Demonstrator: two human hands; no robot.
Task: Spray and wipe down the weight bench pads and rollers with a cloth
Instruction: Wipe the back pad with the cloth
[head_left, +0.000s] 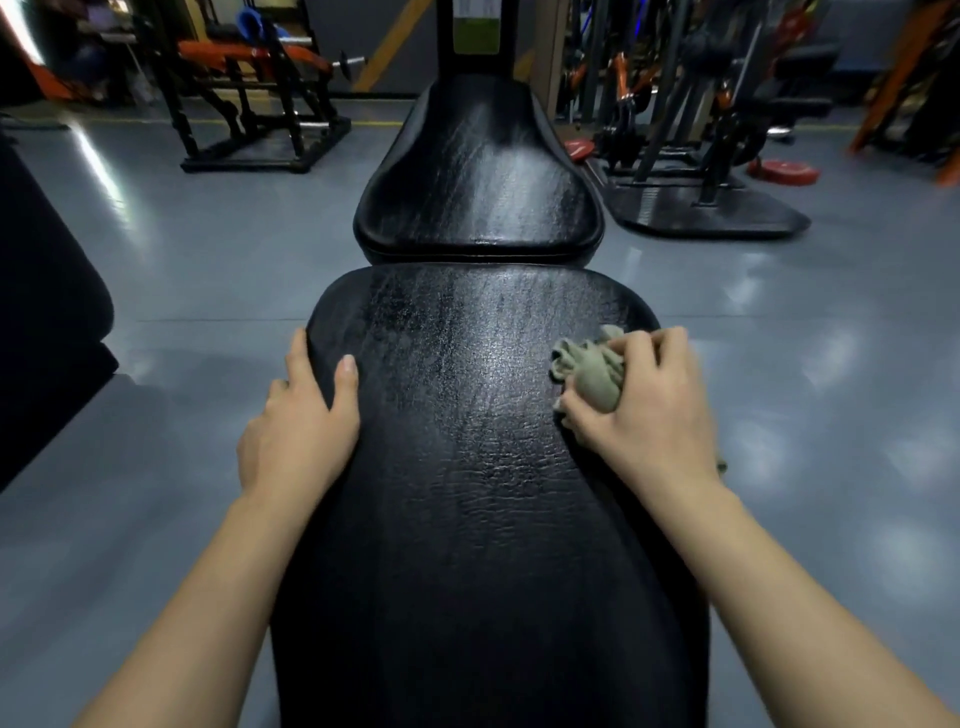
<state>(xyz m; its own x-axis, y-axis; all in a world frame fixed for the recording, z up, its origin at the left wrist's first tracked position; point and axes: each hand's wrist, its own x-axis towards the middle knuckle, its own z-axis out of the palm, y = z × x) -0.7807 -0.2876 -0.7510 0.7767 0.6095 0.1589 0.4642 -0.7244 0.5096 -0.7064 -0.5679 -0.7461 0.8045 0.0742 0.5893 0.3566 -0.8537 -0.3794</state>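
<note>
A long black back pad of the weight bench runs away from me down the middle of the view. Beyond it lies the smaller black seat pad, its surface glossy. My right hand grips a bunched grey-green cloth and presses it on the back pad near its right edge. My left hand holds the pad's left edge, thumb on top and fingers over the side. No spray bottle is in view.
A black upright post with a label rises behind the seat pad. A black and orange machine stands at the far left; racks and red weight plates lie at the far right. Another dark pad sits at the left. Grey floor surrounds the bench.
</note>
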